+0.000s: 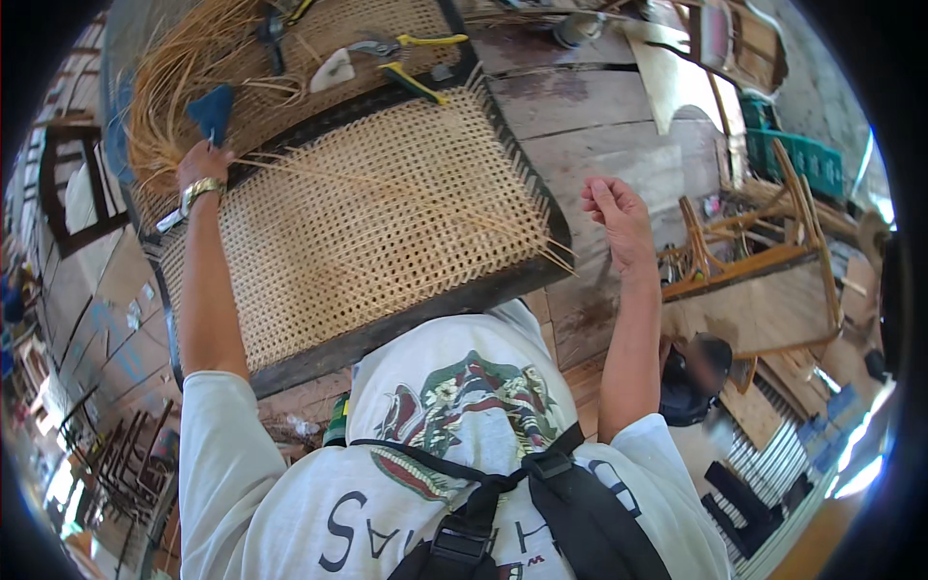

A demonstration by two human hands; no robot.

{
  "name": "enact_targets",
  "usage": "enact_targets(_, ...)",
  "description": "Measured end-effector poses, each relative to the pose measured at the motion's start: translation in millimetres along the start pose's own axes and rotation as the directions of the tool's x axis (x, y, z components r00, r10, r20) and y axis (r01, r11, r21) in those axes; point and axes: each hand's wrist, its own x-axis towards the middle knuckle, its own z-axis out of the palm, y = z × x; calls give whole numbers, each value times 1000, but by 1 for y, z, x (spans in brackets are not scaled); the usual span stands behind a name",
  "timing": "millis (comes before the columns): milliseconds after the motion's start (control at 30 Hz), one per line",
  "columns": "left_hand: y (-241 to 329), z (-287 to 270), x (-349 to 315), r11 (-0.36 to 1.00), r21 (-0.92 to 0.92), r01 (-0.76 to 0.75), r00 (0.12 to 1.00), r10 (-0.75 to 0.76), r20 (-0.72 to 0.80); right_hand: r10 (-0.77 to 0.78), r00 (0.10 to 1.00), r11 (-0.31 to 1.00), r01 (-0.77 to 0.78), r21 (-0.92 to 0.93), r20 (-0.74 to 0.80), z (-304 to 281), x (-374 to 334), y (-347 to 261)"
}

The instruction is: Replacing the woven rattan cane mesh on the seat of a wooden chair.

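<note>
A woven cane panel (358, 232) in a dark frame lies in front of me. My left hand (203, 166) is at its far left corner, fingers curled beside a blue wedge-shaped piece (212, 108) and a bundle of loose cane strands (159, 87). What those fingers grip is hidden. Several loose strands (387, 182) run over the weave from near that hand to the right edge. My right hand (621, 224) is raised beyond the right edge, apart from the panel. Its thumb and fingers are drawn together; anything thin between them is too small to see.
Yellow-handled pliers (416, 83), a white piece (333, 71) and a dark tool (273, 39) lie at the far side. A metal can (578, 29) stands beyond. Wooden chair frames (749, 261) and a green crate (797, 159) are at right. Another person (694, 377) is at lower right.
</note>
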Motion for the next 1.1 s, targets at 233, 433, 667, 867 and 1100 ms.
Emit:
enact_targets(233,14,-17,4,1000,1,7,996,-7,88,-34,982,999,34,-4,-187,-19,-44,25)
enact_targets(433,11,-55,3,996,73,-51,993,43,108,-339,941,913,333,-235,16,62,-41,0)
enact_targets(667,-46,-77,-6,946,-248,-208,969,166,-181,-645,720,560,673,-484,255,150,-29,13)
enact_targets(867,-90,-70,-27,814,-512,-275,959,197,-202,-550,750,655,660,-368,367,151,-20,22)
enact_targets(1100,-10,-70,-69,936,-351,10,994,-47,-97,-391,795,746,569,-347,463,135,-23,6)
